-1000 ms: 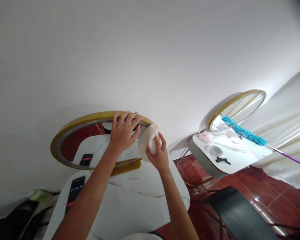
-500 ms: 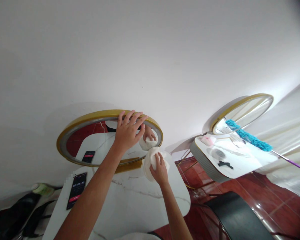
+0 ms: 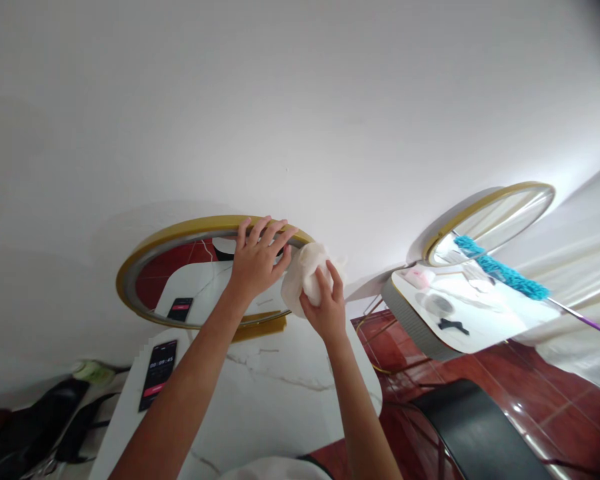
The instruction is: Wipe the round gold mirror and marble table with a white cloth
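A round mirror (image 3: pixel 153 293) with a gold frame stands on a white marbled table (image 3: pixel 275 387) against the wall. My left hand (image 3: pixel 257 263) rests on the mirror's upper rim, fingers spread over the gold edge. In my right hand (image 3: pixel 326 307) is a bunched white cloth (image 3: pixel 307 270), pressed to the right side of the mirror's rim. The cloth hides that part of the frame and glass. A phone (image 3: pixel 159 375) showing a timer lies on the table left of my left forearm.
At the right, a second vanity table (image 3: pixel 500 327) carries another round mirror (image 3: pixel 510 223), a black bow-shaped item (image 3: pixel 453 326) and a pink item. A blue fluffy duster (image 3: pixel 510 275) on a purple pole reaches across it. A black chair (image 3: pixel 480 427) stands on the red tiled floor; dark bags lie lower left.
My right hand has moved the white cloth upward, from the mirror's lower right edge to its right side. My left hand has stayed on the upper rim.
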{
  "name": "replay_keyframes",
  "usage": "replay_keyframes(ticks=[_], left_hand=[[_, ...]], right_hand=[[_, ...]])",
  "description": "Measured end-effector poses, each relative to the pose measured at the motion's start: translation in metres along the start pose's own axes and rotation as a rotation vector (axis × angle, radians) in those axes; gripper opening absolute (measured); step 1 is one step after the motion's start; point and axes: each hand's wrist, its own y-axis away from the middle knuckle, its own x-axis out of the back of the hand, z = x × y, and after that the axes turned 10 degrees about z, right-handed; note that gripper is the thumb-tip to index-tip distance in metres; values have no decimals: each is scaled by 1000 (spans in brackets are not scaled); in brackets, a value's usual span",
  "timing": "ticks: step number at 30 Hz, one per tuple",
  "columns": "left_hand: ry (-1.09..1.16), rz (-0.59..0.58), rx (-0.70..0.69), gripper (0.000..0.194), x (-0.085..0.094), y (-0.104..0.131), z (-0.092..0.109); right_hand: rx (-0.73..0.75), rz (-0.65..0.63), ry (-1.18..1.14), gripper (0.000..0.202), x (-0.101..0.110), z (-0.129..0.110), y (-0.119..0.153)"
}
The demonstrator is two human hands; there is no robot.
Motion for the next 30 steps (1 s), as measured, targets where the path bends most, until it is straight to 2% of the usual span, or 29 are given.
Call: replay_keyframes(ticks=[3, 7, 11, 14, 17, 20, 24, 27, 30], left_hand=[[-12, -8, 0, 40, 0, 0, -1], [-18, -14, -4, 41, 0, -1, -1], [-23, -18, -3, 42, -1, -1, -1], [-16, -16, 2, 43, -1, 0, -1], [3, -14, 11, 43, -2, 0, -1], [10, -4, 13, 43, -2, 0, -1], [1, -2, 9, 40, -3, 1, 0], [-3, -10, 2, 37, -2, 1, -1], [-8, -4, 3, 37, -2, 1, -1]], right_hand=[[9, -101, 66, 65, -7, 5, 8], [-85, -231, 136, 64, -24, 21, 44], [-180, -289, 151, 64, -36, 36, 85], [-186, -292, 138, 65, -34, 38, 93], [-152, -231, 98, 65, -25, 32, 74], [-93, -117, 53, 63, -11, 19, 36], [56, 18, 62, 61, 4, -5, -18], [112, 14, 120, 61, 8, -20, -45], [76, -48, 190, 62, 7, -25, -56]])
